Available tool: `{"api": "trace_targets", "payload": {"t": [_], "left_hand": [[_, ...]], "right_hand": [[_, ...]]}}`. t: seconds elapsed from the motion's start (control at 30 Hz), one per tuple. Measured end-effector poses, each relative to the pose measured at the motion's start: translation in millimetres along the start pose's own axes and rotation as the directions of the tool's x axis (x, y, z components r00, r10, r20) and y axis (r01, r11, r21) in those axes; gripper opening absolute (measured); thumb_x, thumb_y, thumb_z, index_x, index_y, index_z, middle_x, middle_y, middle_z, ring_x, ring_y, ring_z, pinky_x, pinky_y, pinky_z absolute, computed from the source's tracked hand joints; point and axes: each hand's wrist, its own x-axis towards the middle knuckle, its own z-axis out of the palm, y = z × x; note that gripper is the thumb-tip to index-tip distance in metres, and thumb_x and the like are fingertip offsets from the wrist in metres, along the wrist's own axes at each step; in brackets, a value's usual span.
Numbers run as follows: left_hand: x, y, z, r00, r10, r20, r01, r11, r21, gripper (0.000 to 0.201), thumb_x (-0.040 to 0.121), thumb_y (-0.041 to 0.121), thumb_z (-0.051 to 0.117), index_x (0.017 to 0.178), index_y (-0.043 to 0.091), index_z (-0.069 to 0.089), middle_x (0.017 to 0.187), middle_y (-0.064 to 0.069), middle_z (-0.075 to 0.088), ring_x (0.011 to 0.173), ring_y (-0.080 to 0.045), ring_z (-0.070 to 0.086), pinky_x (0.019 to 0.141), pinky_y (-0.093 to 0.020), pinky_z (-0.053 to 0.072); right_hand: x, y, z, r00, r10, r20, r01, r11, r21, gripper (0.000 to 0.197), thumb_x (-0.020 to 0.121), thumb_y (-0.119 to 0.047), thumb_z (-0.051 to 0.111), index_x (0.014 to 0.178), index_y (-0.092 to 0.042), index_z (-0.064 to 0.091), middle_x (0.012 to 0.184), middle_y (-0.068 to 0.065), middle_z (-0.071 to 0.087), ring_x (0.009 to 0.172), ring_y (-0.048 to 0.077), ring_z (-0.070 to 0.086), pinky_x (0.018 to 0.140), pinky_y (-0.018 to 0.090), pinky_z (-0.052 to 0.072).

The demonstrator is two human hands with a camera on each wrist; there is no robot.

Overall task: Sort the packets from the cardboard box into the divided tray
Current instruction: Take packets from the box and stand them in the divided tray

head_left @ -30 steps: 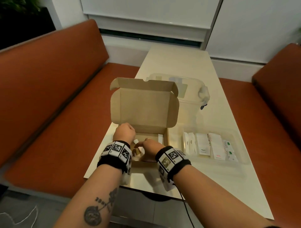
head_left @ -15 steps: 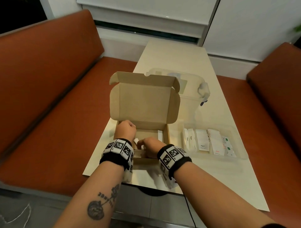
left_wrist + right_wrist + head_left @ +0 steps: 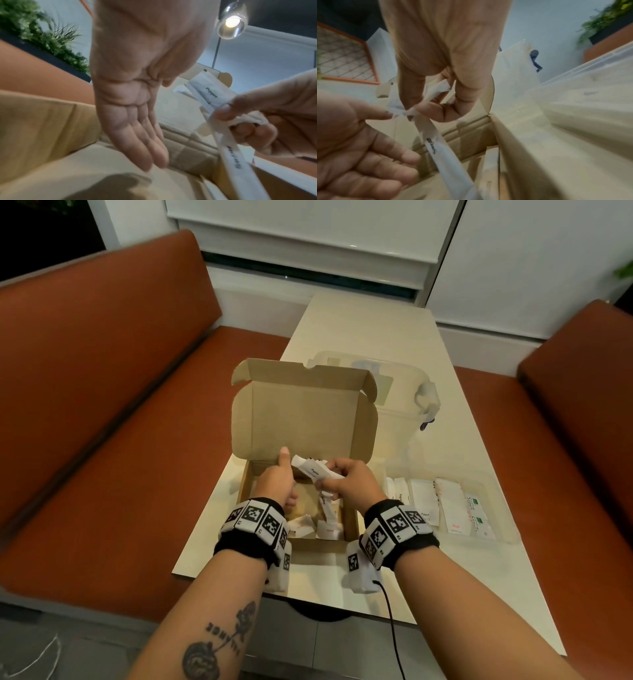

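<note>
Inside cardboard box (image 3: pixel 350 520), loose packets (image 3: pixel 328 529)

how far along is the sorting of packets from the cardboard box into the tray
Partly done. Several white packets already lie in the clear divided tray. The right hand pinches a bunch of white paper packets above the open brown cardboard box; the left hand is open. A few loose packets remain inside.

Both hands have risen from the cardboard box (image 3: pixel 301 419), right hand (image 3: pixel 349 484) now pinching packets (image 3: pixel 317 472).

Left hand (image 3: pixel 277 484) flat-fingered; right hand (image 3: pixel 349 484) fingers pinched closed.
</note>
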Motion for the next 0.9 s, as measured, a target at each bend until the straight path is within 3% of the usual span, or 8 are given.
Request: {"api": "trace_targets", "payload": {"t": [0.1, 0.2, 0.27, 0.33, 0.4, 0.57, 0.77, 0.9], "left_hand": [[-9, 8, 5, 0.974, -0.122, 0.193, 0.155, 0.974, -0.165, 0.070, 0.099, 0.056, 0.016, 0.086, 0.000, 0.056, 0.071, -0.015, 0.062, 0.050, -0.022, 0.055, 0.054, -0.026, 0.044], [-15, 13, 9, 0.956, -0.074, 0.285, 0.161, 0.942, -0.295, 0.040, 0.099, 0.028, 0.030, 0.087, 0.002, 0.058, 0.061, -0.010, 0.060, 0.041, -0.018, 0.048, 0.049, -0.022, 0.033], [-16, 16, 11, 0.968, -0.027, 0.251, 0.106, 0.945, -0.308, 0.027, 0.097, 0.019, 0.041, 0.097, 0.003, 0.062, 0.077, -0.013, 0.062, 0.049, -0.018, 0.052, 0.047, -0.024, 0.040], [-15, 16, 13, 0.973, 0.007, 0.232, 0.058, 0.960, -0.274, 0.023, 0.094, 0.011, 0.049, 0.107, 0.001, 0.064, 0.097, -0.019, 0.066, 0.069, -0.026, 0.063, 0.063, -0.036, 0.055], [-15, 14, 14, 0.968, 0.040, 0.248, 0.023, 0.970, -0.244, 0.022, 0.091, 0.005, 0.053, 0.108, -0.002, 0.064, 0.099, -0.022, 0.067, 0.078, -0.031, 0.064, 0.076, -0.042, 0.055], [-10, 12, 14, 0.981, 0.058, 0.187, -0.017, 0.977, -0.213, 0.030, 0.091, -0.002, 0.050, 0.119, -0.009, 0.059, 0.114, -0.029, 0.062, 0.086, -0.031, 0.061, 0.074, -0.038, 0.049], [-7, 7, 12, 0.982, -0.041, 0.187, 0.110, 0.918, -0.380, 0.034, 0.098, -0.002, 0.032, 0.129, -0.015, 0.039, 0.109, -0.025, 0.063, 0.068, -0.023, 0.060, 0.068, -0.036, 0.052], [-2, 11, 12, 0.996, 0.049, 0.069, -0.021, 0.931, -0.365, 0.025, 0.093, -0.004, 0.039, 0.108, -0.013, 0.056, 0.079, -0.018, 0.060, 0.061, -0.019, 0.050, 0.066, -0.032, 0.043]], "right_hand": [[-1, -3, 0, 1.000, 0.001, 0.001, -0.001, 0.989, 0.145, 0.017, 0.073, 0.001, 0.075, 0.078, -0.010, 0.063, 0.071, -0.001, 0.063, 0.053, 0.007, 0.056, 0.047, 0.016, 0.048], [-2, -4, 2, 0.999, 0.012, 0.036, -0.019, 0.977, 0.212, 0.014, 0.074, 0.001, 0.074, 0.083, -0.006, 0.065, 0.072, 0.001, 0.065, 0.053, 0.012, 0.059, 0.048, 0.018, 0.050], [-3, -2, 2, 0.998, 0.029, 0.053, -0.040, 0.975, 0.219, 0.014, 0.076, 0.002, 0.073, 0.085, -0.005, 0.065, 0.073, 0.003, 0.065, 0.054, 0.014, 0.061, 0.050, 0.018, 0.053], [-3, -1, 0, 0.997, 0.044, 0.060, -0.057, 0.971, 0.230, 0.016, 0.077, 0.004, 0.072, 0.090, -0.001, 0.066, 0.076, 0.006, 0.065, 0.057, 0.013, 0.064, 0.053, 0.019, 0.056], [-4, 2, 0, 0.996, 0.065, 0.065, -0.079, 0.966, 0.247, 0.020, 0.076, 0.005, 0.071, 0.095, 0.004, 0.066, 0.077, 0.008, 0.066, 0.061, 0.015, 0.066, 0.059, 0.023, 0.059], [-4, 3, -3, 0.995, 0.096, 0.032, -0.101, 0.960, 0.261, 0.012, 0.078, 0.004, 0.071, 0.087, -0.003, 0.068, 0.076, 0.015, 0.068, 0.060, 0.017, 0.065, 0.060, 0.022, 0.058], [-1, -4, -12, 0.986, 0.152, 0.064, -0.165, 0.918, 0.361, 0.002, 0.086, -0.001, 0.065, 0.084, 0.000, 0.064, 0.068, 0.010, 0.071, 0.050, 0.011, 0.066, 0.053, 0.017, 0.055], [0, -8, -6, 0.977, 0.157, 0.144, -0.197, 0.925, 0.325, 0.012, 0.090, -0.003, 0.060, 0.096, 0.005, 0.066, 0.071, 0.011, 0.069, 0.047, 0.010, 0.059, 0.048, 0.015, 0.051]]}}
